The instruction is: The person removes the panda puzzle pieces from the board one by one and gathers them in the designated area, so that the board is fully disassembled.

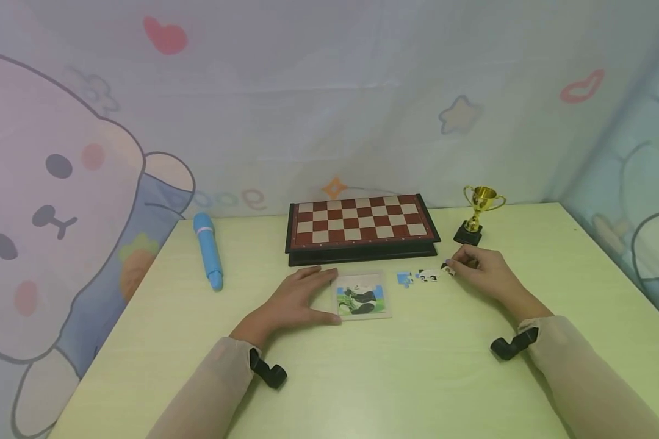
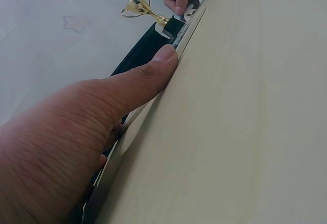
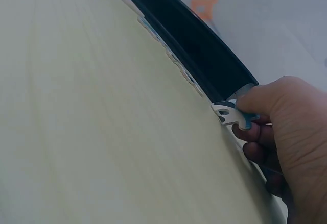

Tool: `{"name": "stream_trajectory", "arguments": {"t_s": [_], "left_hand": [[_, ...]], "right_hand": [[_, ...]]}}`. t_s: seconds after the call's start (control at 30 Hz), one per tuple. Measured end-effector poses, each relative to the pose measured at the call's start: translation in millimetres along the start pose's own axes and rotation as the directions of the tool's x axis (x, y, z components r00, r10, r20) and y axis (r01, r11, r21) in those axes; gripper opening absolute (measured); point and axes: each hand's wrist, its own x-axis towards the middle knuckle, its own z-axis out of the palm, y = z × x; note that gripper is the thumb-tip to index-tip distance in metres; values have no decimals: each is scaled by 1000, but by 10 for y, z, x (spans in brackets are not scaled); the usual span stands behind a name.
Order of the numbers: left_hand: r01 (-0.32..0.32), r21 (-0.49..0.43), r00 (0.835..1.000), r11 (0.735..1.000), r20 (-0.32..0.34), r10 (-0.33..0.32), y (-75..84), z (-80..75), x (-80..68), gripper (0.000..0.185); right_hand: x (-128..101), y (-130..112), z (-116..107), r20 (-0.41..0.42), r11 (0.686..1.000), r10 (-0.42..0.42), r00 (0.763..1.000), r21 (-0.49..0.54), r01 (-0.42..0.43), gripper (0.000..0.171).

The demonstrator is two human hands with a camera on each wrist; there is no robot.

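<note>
In the head view a small puzzle tray [image 1: 387, 310] lies on the table, partly filled with a panda picture [image 1: 357, 300]. My left hand [image 1: 293, 305] rests at its left side with fingers spread, fingertips by the upper left corner and thumb by the lower left one. My right hand [image 1: 480, 269] pinches a jigsaw piece [image 3: 230, 114] between thumb and fingers, its white, black and blue print showing in the right wrist view. A blue jigsaw piece [image 1: 404, 278] and a panda-face piece [image 1: 428, 275] lie between the tray and that hand.
Behind the tray stands a red and white chessboard box [image 1: 362, 222] with black sides. A gold trophy cup [image 1: 476, 210] on a black base is just beyond my right hand. On the far left lies a blue pen-shaped object [image 1: 208, 251]. A printed curtain [image 1: 307, 110] hangs behind the table.
</note>
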Motion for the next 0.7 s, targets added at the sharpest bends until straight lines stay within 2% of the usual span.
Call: {"name": "stream_trajectory", "arguments": {"t_s": [0.4,0.57,0.7], "left_hand": [[2,-13,1000,1000,-13,-2,-17,11,-7,101],[1,-4,1000,1000,-18,-1,-20,15,-8,101],[-2,2,1000,1000,-21,2,-22,23,-5,100]], "right_hand": [[8,-2,-26,51,996,-41,998,-72,45,16],[13,-3,-17,57,992,-87,995,-82,92,11],[9,-12,-11,45,991,-95,994,-93,99,10]]}}
